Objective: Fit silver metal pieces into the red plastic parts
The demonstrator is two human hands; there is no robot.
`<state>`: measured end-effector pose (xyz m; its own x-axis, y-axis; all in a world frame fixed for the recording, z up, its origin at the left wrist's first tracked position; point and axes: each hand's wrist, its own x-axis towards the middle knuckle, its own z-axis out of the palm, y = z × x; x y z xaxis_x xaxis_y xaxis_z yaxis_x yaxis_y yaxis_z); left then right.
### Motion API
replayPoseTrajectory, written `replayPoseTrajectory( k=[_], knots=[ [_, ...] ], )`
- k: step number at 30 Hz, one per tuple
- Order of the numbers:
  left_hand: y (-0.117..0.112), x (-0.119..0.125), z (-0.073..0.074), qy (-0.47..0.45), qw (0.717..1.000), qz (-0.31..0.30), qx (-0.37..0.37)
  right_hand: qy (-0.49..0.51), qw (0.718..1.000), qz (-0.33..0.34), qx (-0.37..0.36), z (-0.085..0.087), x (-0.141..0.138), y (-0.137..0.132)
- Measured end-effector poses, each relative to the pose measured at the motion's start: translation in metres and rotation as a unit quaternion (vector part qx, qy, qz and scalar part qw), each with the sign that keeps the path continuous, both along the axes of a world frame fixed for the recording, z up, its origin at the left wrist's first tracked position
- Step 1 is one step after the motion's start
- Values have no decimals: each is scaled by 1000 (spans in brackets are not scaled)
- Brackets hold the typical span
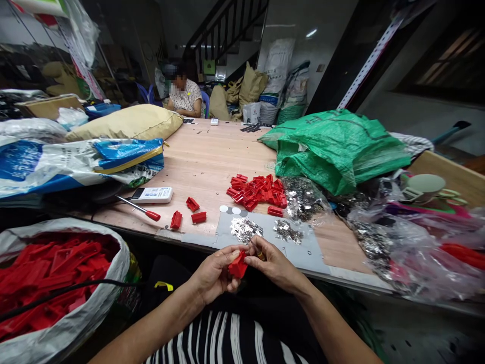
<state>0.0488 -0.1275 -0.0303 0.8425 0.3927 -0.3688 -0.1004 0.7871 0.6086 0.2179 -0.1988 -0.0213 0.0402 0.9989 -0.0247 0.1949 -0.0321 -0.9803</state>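
My left hand (214,273) is closed around a small red plastic part (238,265), held just below the table's front edge. My right hand (273,263) pinches at the same part from the right, fingers pressed together on something small I cannot make out. On the table ahead lies a pile of red plastic parts (257,191), with three loose red parts (191,212) to its left. Small shiny metal pieces (246,228) lie heaped on a grey sheet (310,250) right in front of my hands.
A white sack of red parts (56,283) stands at my lower left. A remote control (152,194) and red-handled screwdriver (140,208) lie on the wooden table (204,162). Green bag (333,146), clear plastic bags (409,247) on the right. Another person (184,95) sits at the far end.
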Motion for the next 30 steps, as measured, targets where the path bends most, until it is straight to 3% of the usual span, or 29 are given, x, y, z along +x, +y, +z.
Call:
replayPoseTrajectory(
  k=[7, 11, 13, 16, 18, 20, 26, 30],
  knots=[
    [2, 7, -3, 19, 998, -8, 60, -44, 999, -23, 16, -9, -1, 2],
    [3, 4, 6, 81, 980, 19, 180, -18, 998, -65, 14, -11, 2, 2],
    [3, 1, 9, 94, 948, 62, 298, -21, 996, -90, 14, -11, 2, 2],
    [1, -2, 9, 71, 861, 127, 488, -43, 993, -111, 22, -14, 0, 0],
    [0, -3, 6, 66, 817, 153, 552, -47, 992, -115, 27, -15, -2, -1],
    [0, -2, 4, 72, 806, 165, 564, -42, 992, -117, 28, -15, -5, -2],
    [0, -2, 7, 78, 809, 154, 563, -51, 993, -106, 13, -10, -5, -3],
    [-2, -3, 8, 57, 837, 138, 526, -8, 996, -86, 6, -12, -6, -2]
  ],
)
